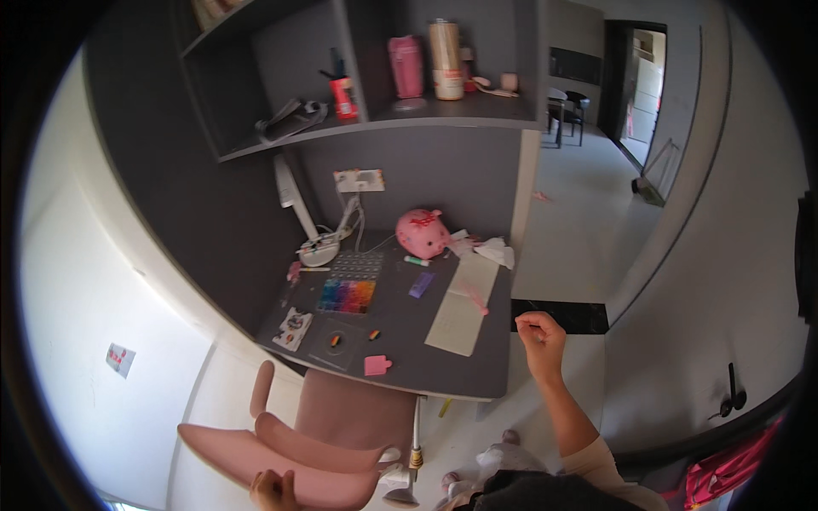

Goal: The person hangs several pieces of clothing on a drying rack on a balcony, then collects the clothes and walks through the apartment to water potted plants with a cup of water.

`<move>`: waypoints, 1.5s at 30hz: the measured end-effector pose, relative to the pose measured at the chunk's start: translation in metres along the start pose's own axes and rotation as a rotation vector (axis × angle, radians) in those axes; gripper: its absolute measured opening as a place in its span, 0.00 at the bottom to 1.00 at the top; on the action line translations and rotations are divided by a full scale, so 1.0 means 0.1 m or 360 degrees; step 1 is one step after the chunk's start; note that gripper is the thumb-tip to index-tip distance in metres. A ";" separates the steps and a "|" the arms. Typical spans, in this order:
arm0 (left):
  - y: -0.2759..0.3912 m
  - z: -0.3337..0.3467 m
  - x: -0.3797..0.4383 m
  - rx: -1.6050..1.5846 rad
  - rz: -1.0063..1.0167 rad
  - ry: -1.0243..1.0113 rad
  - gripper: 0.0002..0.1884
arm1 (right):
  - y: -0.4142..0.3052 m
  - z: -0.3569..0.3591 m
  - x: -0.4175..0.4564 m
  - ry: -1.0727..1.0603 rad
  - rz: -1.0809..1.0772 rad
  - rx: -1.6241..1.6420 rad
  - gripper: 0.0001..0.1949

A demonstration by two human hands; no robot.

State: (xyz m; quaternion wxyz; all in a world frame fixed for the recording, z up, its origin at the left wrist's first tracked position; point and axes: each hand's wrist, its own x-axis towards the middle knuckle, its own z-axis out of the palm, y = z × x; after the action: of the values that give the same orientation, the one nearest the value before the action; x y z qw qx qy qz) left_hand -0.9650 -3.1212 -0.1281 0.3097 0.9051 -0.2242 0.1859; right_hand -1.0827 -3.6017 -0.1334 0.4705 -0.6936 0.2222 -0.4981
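My left hand (273,490) grips the top of the backrest of a pink upholstered chair (281,457) at the bottom left. Above the floor just off the desk's right edge is my right hand (542,338), its fingers curled together with nothing visible in them. The dark grey desk (402,338) lies before me. An open notebook (457,326) is nearest to my right hand, with a pink pen-like object (477,301) across it. Toward the front edge lie a pink tag-shaped piece (377,365), a small striped piece (374,335) and a clear square sheet (335,358).
A pink piggy bank (422,234), crumpled tissue (495,251), a white desk lamp (318,249) and a multicoloured bead tray (347,296) stand farther back. The shelf (447,120) overhangs the desk. On the right are a doorway passage and a door handle (732,399).
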 end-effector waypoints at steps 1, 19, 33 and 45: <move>0.05 0.01 0.01 -0.0144 -0.0101 -0.0072 0.23 | 0.08 -0.17 0.07 0.0046 0.0077 0.0051 0.03; 5.13 3.49 1.00 -0.1766 -0.0386 -0.1083 0.05 | 1.86 -4.10 1.81 0.0598 0.0570 -0.0394 0.02; 7.02 6.63 2.76 -0.1655 -0.0642 -0.1293 0.05 | 3.77 -4.12 5.15 0.0523 0.0553 -0.0148 0.02; 10.05 9.51 4.54 -0.1708 -0.0001 -0.1931 0.08 | 5.42 -5.96 7.20 0.1053 0.0679 -0.0571 0.04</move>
State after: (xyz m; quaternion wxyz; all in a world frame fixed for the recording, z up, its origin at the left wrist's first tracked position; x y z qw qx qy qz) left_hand -0.9237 -4.5771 -0.1353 0.5263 0.5763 -0.4117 -0.4705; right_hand -1.2403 -4.6669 -0.2242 0.3384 -0.5059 0.5826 -0.5387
